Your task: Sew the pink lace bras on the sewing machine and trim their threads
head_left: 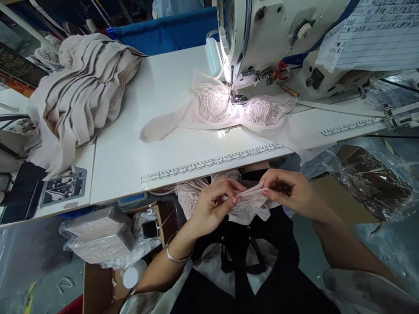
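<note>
Head view: holding lace bra piece (250,207) in front of black apron (203,293), near edge of sewing table (121,168); pinched thumb-to-finger by L hand (209,205) + R hand (293,192), both nearly closed. Best keep edges matched, tension light, w/o stretching lace. Leave lace bra (270,112) at sewing machine (281,30) undisturbed.

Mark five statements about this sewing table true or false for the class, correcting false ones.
1. The left hand and right hand both grip a pale pink lace piece. True.
2. A silver metal bangle circles the right wrist. False: the bangle is on the left.
3. A pale pink lace bra lies under the white sewing machine. True.
4. A beige fabric pile lies right of the machine. False: the pile lies to its left.
5. Black ruler markings show on the white tabletop. True.
</note>
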A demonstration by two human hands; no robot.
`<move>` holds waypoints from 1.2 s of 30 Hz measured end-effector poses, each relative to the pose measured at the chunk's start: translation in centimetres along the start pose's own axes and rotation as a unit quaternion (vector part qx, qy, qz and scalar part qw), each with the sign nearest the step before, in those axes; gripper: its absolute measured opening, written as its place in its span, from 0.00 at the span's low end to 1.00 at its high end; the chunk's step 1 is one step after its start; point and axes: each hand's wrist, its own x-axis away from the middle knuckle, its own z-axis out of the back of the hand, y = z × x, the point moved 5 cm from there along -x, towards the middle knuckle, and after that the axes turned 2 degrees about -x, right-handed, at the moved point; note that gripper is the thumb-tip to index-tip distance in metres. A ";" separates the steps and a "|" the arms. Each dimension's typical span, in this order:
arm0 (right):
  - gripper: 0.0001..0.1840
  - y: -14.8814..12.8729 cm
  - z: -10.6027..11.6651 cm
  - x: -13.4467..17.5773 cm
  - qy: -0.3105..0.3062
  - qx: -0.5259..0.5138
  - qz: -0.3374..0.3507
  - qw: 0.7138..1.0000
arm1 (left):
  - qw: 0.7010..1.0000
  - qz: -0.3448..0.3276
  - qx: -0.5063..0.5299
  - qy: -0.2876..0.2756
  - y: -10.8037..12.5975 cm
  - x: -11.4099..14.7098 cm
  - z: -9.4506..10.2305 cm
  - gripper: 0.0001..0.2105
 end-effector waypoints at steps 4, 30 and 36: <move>0.11 -0.3 -0.1 0.1 0.020 -0.037 -0.008 0.999 | 1.000 0.014 0.021 0.000 0.1 0.4 -0.2 0.15; 0.12 -1.6 -0.7 -0.2 0.065 -0.070 -0.014 0.995 | 0.998 0.048 -0.025 -0.007 1.4 -0.3 -1.1 0.09; 0.09 -1.9 -1.4 -0.2 0.047 -0.010 -0.039 0.998 | 0.993 0.089 -0.071 0.022 0.5 -0.9 -2.1 0.05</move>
